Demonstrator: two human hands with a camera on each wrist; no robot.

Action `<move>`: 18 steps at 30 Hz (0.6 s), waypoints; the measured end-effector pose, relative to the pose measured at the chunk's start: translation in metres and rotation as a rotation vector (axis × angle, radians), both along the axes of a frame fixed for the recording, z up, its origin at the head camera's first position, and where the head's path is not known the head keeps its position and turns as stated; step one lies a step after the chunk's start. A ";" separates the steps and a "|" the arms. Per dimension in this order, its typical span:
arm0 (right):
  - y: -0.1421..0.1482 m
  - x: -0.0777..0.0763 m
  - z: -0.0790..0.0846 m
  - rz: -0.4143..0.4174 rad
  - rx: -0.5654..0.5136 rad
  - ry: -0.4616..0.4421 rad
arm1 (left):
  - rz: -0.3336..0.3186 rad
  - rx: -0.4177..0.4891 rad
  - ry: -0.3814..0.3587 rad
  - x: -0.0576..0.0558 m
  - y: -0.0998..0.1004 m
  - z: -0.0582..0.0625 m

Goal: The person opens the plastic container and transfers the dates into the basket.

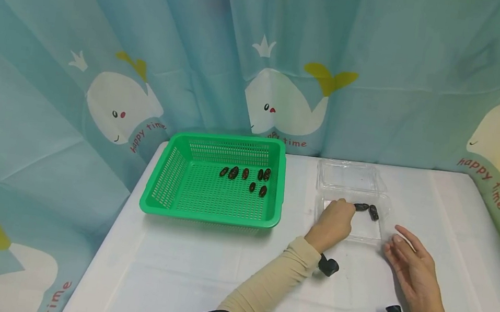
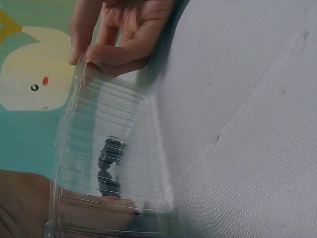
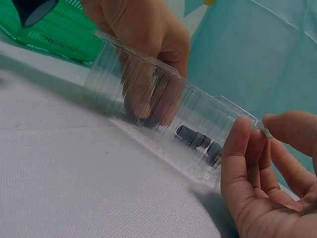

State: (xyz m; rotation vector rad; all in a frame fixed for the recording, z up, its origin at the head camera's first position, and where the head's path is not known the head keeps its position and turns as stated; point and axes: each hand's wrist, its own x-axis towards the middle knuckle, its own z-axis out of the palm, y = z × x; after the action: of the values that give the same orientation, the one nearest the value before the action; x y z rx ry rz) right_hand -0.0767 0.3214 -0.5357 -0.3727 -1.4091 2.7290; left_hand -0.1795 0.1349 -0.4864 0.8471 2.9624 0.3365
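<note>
A clear plastic box (image 1: 364, 239) lies with its lid (image 1: 349, 175) folded back behind it. Two dark, wrinkled dates (image 1: 373, 213) rest inside, toward the right side. My left hand (image 1: 333, 222) reaches down into the box's left part, fingers bent and pointing at its floor; whether something sits between them is hidden by the hand and blurred behind the plastic in the right wrist view. At the right end, my right hand (image 3: 267, 173) pinches the box's rim between thumb and fingers.
Left of the box stands a green plastic basket (image 1: 208, 217) holding several brown dates (image 1: 245, 174). A white cloth covers the table (image 1: 196, 275). Behind it hangs a blue curtain (image 1: 378, 115) with whale prints.
</note>
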 end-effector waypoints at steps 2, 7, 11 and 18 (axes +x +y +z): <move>0.000 0.000 0.000 -0.001 0.000 -0.005 | -0.002 0.000 0.001 -0.001 0.000 -0.001; 0.000 0.000 0.001 0.003 0.002 -0.001 | -0.003 0.023 -0.006 -0.002 0.000 -0.001; 0.001 0.000 0.001 0.007 0.005 0.004 | 0.002 0.058 -0.021 -0.001 0.000 0.001; 0.001 0.001 0.001 0.006 0.017 -0.004 | -0.007 0.101 -0.040 0.001 -0.004 0.006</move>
State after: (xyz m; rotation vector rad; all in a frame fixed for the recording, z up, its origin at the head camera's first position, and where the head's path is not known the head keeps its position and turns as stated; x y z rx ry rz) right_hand -0.0760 0.3219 -0.5350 -0.3737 -1.4354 2.7214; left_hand -0.1790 0.1311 -0.4800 0.8507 2.9266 0.5006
